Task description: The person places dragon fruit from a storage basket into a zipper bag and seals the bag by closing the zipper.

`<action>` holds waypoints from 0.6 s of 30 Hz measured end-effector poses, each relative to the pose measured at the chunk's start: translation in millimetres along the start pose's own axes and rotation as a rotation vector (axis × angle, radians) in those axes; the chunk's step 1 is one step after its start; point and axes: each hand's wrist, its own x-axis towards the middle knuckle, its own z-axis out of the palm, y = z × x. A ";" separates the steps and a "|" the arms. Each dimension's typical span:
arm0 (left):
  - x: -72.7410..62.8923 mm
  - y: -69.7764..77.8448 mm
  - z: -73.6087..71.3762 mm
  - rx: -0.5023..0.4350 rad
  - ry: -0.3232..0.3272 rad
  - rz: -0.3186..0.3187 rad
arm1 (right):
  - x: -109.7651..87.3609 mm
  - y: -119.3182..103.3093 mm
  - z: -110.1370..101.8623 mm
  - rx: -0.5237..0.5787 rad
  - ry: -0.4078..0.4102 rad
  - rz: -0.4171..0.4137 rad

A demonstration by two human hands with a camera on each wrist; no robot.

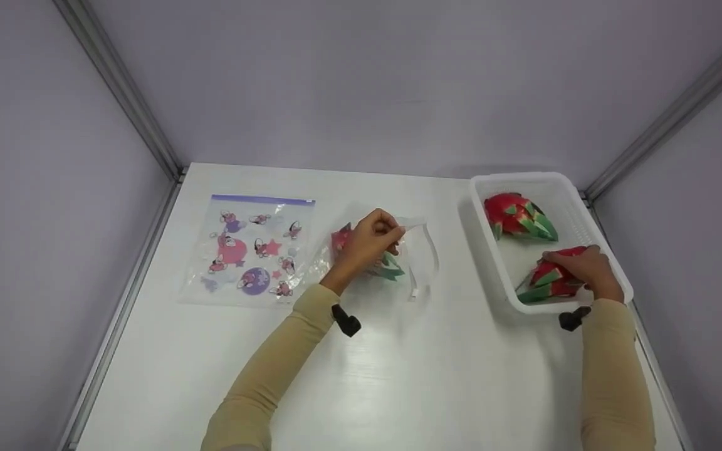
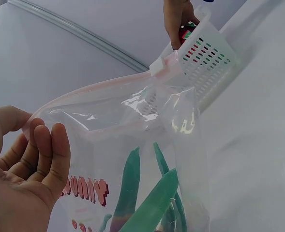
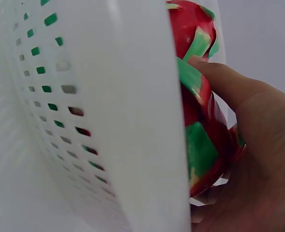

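Observation:
My left hand (image 1: pixel 370 241) pinches the top edge of a clear zip bag (image 2: pixel 98 113) between thumb and finger, and the bag's mouth gapes. Inside that bag lies a red dragon fruit with green leaf tips (image 2: pixel 152 203), partly behind my hand in the head view. My right hand (image 1: pixel 590 269) grips a second red and green dragon fruit (image 1: pixel 552 275) in the white basket (image 1: pixel 486 250), near its front wall. Another dragon fruit (image 1: pixel 517 216) rests at the back of the basket. In the right wrist view the basket's rim hides part of the gripped dragon fruit (image 3: pixel 200 140).
A second clear zip bag (image 1: pixel 248 250) with a purple top strip and pink and purple prints lies flat at the left of the white table (image 1: pixel 398 376). A white slider (image 2: pixel 157 66) sits on the open bag's zip. Pale walls surround the table's back and sides.

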 end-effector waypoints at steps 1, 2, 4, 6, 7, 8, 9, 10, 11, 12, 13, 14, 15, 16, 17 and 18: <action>0.0 0.1 0.0 -0.003 -0.001 0.001 | 0.1 -0.4 -0.4 0.006 -0.006 0.002; 0.2 0.0 -0.1 -0.006 -0.003 0.004 | 0.2 -0.7 -0.9 0.011 -0.012 0.005; 0.2 0.2 -0.2 -0.012 -0.005 0.011 | 1.0 -0.9 -1.9 0.020 -0.030 0.011; 0.3 0.5 -0.3 -0.012 -0.004 0.012 | 1.9 -1.1 -2.4 0.026 -0.040 0.016; 0.1 0.6 -0.5 -0.011 -0.002 0.011 | 2.2 -1.5 -2.3 0.032 -0.040 0.014; 0.2 0.5 -0.6 -0.011 -0.001 0.010 | 2.5 -1.8 -2.1 0.041 -0.038 0.009; 0.3 0.4 -0.7 -0.008 0.001 0.007 | 2.9 -2.1 -1.7 0.049 -0.033 0.004; 0.3 0.3 -0.8 -0.004 0.002 0.002 | 3.2 -2.3 -1.1 0.057 -0.026 -0.004; 0.4 0.2 -0.9 0.002 0.002 -0.002 | 3.4 -2.7 -0.6 0.063 -0.018 -0.013; 0.6 -0.2 -0.9 0.006 0.001 -0.005 | 3.5 -2.8 -0.2 0.070 -0.012 -0.021; 0.4 -0.2 -1.0 0.006 0.000 -0.009 | 3.5 -3.0 0.1 0.072 -0.008 -0.030; 0.4 -0.3 -1.1 0.005 -0.001 -0.010 | 3.4 -3.0 0.0 0.072 -0.005 -0.036; 0.4 -0.3 -1.1 0.004 -0.002 -0.013 | 3.1 -3.1 -0.4 0.069 -0.002 -0.042; 0.3 -0.3 -1.2 0.000 -0.002 -0.013 | 2.5 -3.2 -1.1 0.069 -0.003 -0.048; 0.1 -0.1 -1.2 -0.006 -0.002 -0.011 | 1.7 -3.4 -2.1 0.065 -0.004 -0.050; -0.1 0.2 -1.3 -0.010 0.000 -0.012 | 0.7 -3.8 -3.2 0.063 -0.009 -0.049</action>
